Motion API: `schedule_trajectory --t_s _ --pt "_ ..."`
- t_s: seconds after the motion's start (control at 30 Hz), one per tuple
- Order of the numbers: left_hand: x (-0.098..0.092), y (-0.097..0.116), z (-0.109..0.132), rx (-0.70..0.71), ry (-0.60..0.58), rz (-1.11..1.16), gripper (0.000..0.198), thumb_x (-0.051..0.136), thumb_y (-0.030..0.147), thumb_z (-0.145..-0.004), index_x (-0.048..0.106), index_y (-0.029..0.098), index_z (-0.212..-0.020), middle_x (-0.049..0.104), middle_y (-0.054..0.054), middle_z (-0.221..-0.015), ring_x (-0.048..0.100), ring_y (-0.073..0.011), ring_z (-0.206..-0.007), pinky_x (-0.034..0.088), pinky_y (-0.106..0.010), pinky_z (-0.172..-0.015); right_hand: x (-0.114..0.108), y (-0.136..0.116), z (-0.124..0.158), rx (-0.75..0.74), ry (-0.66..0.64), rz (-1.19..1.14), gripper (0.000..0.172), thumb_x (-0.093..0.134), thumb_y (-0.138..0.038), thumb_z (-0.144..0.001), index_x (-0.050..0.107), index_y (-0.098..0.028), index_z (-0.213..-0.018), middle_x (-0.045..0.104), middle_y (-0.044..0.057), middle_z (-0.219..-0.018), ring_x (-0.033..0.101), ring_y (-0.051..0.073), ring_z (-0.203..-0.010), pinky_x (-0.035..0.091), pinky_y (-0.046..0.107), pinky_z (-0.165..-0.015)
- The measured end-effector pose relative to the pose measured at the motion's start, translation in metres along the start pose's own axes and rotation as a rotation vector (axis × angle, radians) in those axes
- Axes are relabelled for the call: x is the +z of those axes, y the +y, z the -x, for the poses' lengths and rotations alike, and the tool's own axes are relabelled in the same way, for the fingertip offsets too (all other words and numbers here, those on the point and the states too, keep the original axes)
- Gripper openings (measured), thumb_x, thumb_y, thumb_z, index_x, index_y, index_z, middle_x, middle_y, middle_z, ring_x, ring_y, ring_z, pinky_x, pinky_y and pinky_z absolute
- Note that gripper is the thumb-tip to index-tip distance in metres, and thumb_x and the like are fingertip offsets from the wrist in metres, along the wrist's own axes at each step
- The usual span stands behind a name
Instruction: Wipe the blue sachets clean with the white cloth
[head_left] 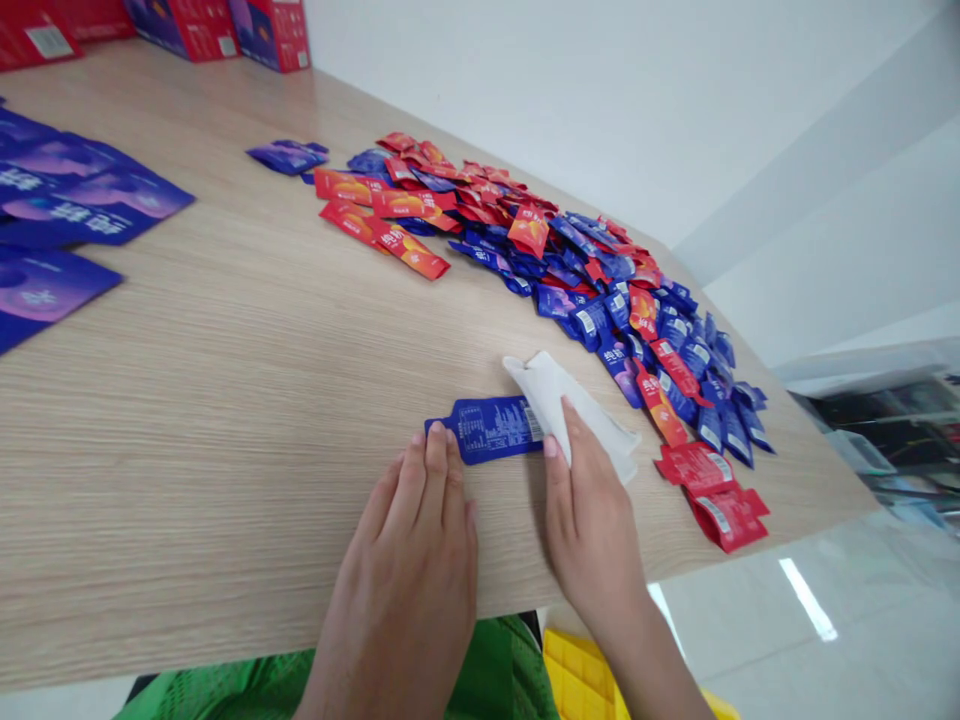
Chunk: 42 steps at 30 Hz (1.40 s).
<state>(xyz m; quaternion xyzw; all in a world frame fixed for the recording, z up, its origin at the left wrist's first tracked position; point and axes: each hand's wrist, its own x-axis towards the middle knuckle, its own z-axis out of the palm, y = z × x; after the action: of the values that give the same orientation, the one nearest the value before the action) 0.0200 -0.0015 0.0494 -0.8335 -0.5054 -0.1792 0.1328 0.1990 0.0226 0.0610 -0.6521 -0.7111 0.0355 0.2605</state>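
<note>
A blue sachet (491, 430) with printed text and a barcode lies flat on the wooden table, near its front edge. The fingertips of my left hand (427, 510) press on the sachet's narrow left end, the fingers stretched out side by side. My right hand (589, 505) holds a folded white tissue (581, 410) between thumb and fingers. The tissue covers the right end of the sachet, beside the barcode.
A long heap of red and blue sachets (529, 230) curves along the table's (225, 400) back and right. Two red sachets (712, 490) lie near the right edge. Larger blue pouches (82, 190) are at left, red boxes (202, 30) behind. A yellow crate (581, 675) stands below.
</note>
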Motion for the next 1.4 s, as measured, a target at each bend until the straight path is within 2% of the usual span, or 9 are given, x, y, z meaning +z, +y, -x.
schedule_trajectory --t_s 0.2,0.4,0.53,0.67,0.83,1.07,1.17,1.27,1.4 --pt "-0.004 -0.004 -0.002 0.022 -0.069 0.016 0.047 0.041 0.009 -0.091 0.074 0.001 -0.123 0.074 -0.025 -0.131 0.073 -0.0384 -0.120 0.064 -0.052 -0.098 0.016 -0.039 0.001 -0.263 -0.250 -0.038 0.049 0.038 -0.021 -0.113 0.048 -0.019 -0.161 0.046 0.005 -0.169 0.037 0.018 -0.160 0.033 0.046 -0.133" --pt "0.000 -0.001 0.000 0.020 -0.005 -0.031 0.056 0.044 0.009 -0.092 0.052 -0.014 -0.143 0.058 -0.035 -0.149 0.065 -0.0412 -0.133 0.062 -0.051 -0.102 -0.002 0.013 0.005 -0.046 -0.127 0.052 0.051 0.037 -0.033 -0.114 0.048 -0.014 -0.161 0.048 0.014 -0.167 0.042 0.027 -0.158 0.037 0.057 -0.129" --pt "0.003 0.001 0.002 0.009 -0.009 -0.028 0.058 0.046 0.007 -0.090 0.049 -0.017 -0.143 0.057 -0.037 -0.149 0.062 -0.0428 -0.136 0.060 -0.053 -0.106 -0.012 0.034 0.007 0.133 -0.015 0.033 0.058 0.036 -0.046 -0.114 0.051 -0.013 -0.158 0.054 0.020 -0.161 0.049 0.033 -0.153 0.039 0.064 -0.126" --pt "0.002 -0.001 0.001 0.032 -0.018 -0.018 0.056 0.044 0.009 -0.091 0.054 -0.015 -0.141 0.057 -0.036 -0.149 0.063 -0.0431 -0.136 0.061 -0.053 -0.104 -0.006 -0.002 0.006 0.065 0.001 -0.076 0.056 0.035 -0.040 -0.115 0.037 -0.021 -0.167 0.046 0.013 -0.169 0.042 0.027 -0.158 0.038 0.058 -0.128" --pt "-0.002 -0.007 0.000 0.058 -0.042 0.025 0.050 0.038 0.010 -0.092 0.070 -0.002 -0.129 0.072 -0.029 -0.133 0.072 -0.0415 -0.121 0.064 -0.055 -0.096 0.010 -0.045 -0.001 -0.241 -0.284 -0.117 0.051 0.037 -0.029 -0.115 0.041 -0.023 -0.165 0.042 0.003 -0.172 0.033 0.018 -0.162 0.032 0.047 -0.134" --pt "0.004 -0.004 0.003 0.066 -0.007 -0.024 0.056 0.042 0.007 -0.091 0.051 -0.016 -0.142 0.056 -0.038 -0.149 0.063 -0.0442 -0.135 0.062 -0.054 -0.102 -0.006 0.023 -0.001 -0.013 -0.141 0.003 0.054 0.038 -0.039 -0.114 0.047 -0.014 -0.162 0.047 0.015 -0.167 0.041 0.028 -0.158 0.034 0.058 -0.130" --pt "0.007 0.000 0.004 0.052 -0.026 -0.007 0.058 0.044 0.007 -0.091 0.048 -0.017 -0.143 0.055 -0.038 -0.150 0.060 -0.0449 -0.139 0.059 -0.055 -0.106 -0.012 0.034 0.001 0.109 -0.051 -0.028 0.059 0.037 -0.046 -0.114 0.047 -0.012 -0.161 0.050 0.019 -0.165 0.046 0.032 -0.155 0.035 0.062 -0.128" --pt "0.007 0.001 0.003 0.026 -0.037 -0.006 0.060 0.044 0.009 -0.091 0.047 -0.016 -0.145 0.054 -0.037 -0.152 0.059 -0.0435 -0.140 0.058 -0.054 -0.109 -0.008 0.009 0.001 0.077 -0.030 -0.119 0.057 0.036 -0.041 -0.115 0.035 -0.021 -0.169 0.044 0.013 -0.170 0.041 0.027 -0.158 0.035 0.057 -0.130" --pt "0.003 -0.002 0.000 0.034 -0.065 0.008 0.049 0.044 0.009 -0.089 0.068 -0.004 -0.130 0.069 -0.030 -0.138 0.068 -0.0419 -0.128 0.061 -0.055 -0.103 0.007 -0.033 -0.004 -0.239 -0.249 -0.149 0.056 0.039 -0.030 -0.114 0.032 -0.026 -0.170 0.042 0.003 -0.172 0.034 0.019 -0.161 0.033 0.047 -0.133"
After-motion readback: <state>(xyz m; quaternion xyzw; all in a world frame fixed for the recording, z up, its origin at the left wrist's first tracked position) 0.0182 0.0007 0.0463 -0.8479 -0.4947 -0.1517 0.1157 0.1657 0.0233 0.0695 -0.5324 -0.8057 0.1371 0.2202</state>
